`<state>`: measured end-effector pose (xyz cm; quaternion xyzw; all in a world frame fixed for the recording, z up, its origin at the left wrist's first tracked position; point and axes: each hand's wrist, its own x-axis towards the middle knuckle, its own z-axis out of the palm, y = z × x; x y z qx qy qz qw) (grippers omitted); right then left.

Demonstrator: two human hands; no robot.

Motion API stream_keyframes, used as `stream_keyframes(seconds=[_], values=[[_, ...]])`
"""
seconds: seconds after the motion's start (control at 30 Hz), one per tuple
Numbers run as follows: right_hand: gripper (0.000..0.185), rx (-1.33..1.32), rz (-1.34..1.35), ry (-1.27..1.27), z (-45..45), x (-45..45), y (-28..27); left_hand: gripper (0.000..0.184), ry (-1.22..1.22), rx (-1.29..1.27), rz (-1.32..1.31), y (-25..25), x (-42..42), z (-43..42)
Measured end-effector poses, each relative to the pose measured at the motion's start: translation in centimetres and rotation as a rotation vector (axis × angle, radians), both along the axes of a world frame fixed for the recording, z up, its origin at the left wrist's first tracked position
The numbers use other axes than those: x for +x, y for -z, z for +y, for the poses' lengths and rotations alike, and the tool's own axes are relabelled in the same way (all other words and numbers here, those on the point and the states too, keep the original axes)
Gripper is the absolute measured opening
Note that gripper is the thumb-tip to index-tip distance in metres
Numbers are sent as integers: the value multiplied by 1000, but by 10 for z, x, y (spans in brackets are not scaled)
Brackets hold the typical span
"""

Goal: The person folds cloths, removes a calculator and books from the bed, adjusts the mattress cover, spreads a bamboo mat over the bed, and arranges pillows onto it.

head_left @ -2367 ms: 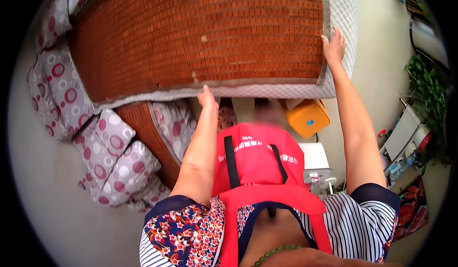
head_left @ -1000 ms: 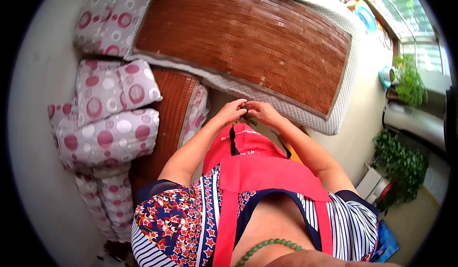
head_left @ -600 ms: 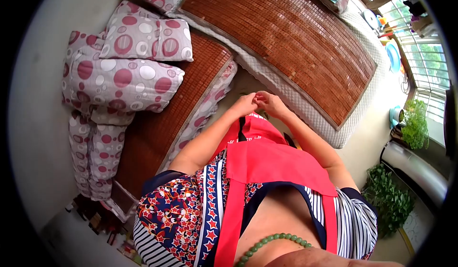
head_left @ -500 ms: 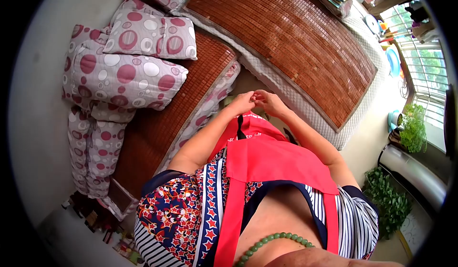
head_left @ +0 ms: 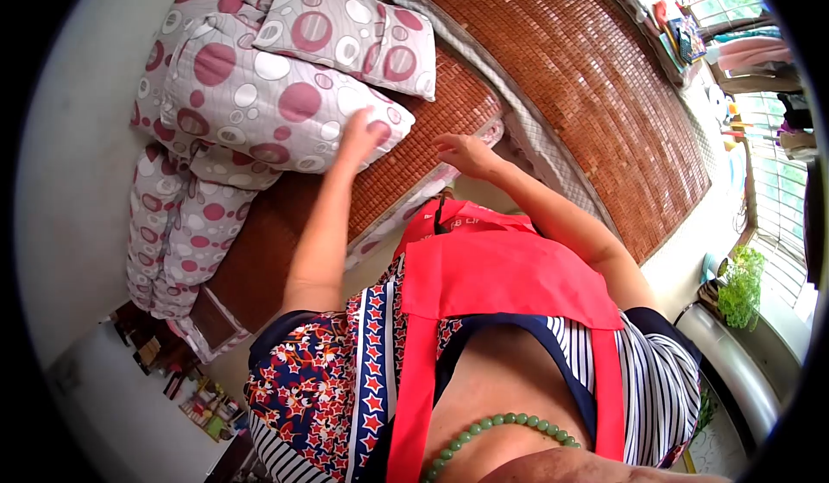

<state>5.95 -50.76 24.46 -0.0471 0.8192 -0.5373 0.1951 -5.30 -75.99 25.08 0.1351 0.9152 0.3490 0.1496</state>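
My left hand (head_left: 360, 136) is stretched out over the near end of a folded quilt (head_left: 246, 94), which is pale with pink and white circles. Its fingers are somewhat blurred but look apart, and I cannot tell whether they touch the cloth. To the right, my right hand (head_left: 468, 154) hovers at the edge of the brown tile mat (head_left: 380, 168), fingers loosely spread and holding nothing. A matching pillow (head_left: 345, 30) rests on top of the quilt.
More circle-patterned bedding (head_left: 194, 233) is heaped by the wall. A second bed with a large brown mat (head_left: 570, 77) lies beyond. Clothes (head_left: 760, 56) hang near the window, with a green plant (head_left: 740, 286) below. I wear a red apron (head_left: 509, 271).
My hands, together in front of the apron before, have separated. The left has reached out left to the quilt, the right has shifted slightly up. My view has swung toward the bedding.
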Motion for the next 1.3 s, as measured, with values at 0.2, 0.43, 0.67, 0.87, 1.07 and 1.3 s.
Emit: stream_keyframes(seconds=[0.2, 0.43, 0.67, 0.87, 1.07, 1.3], values=[[37, 27, 36, -79, -59, -69, -25, 51, -128, -289, 663, -50, -139, -155], [37, 78, -23, -84, -65, -89, -32, 75, -459, -728, 851, -134, -266, -305], [37, 126, -63, -107, -67, -90, -39, 69, -399, -514, 241, -149, -316, -359], [37, 91, -3, -146, -79, -98, -41, 66, -270, -498, 389, -182, -253, -304], [57, -116, 121, -18, -86, -112, -74, 60, -155, -537, 620, -240, -123, -201], [76, -308, 582, 353, -86, -171, -180, 59, 156, -462, 597, -312, 5, -72]])
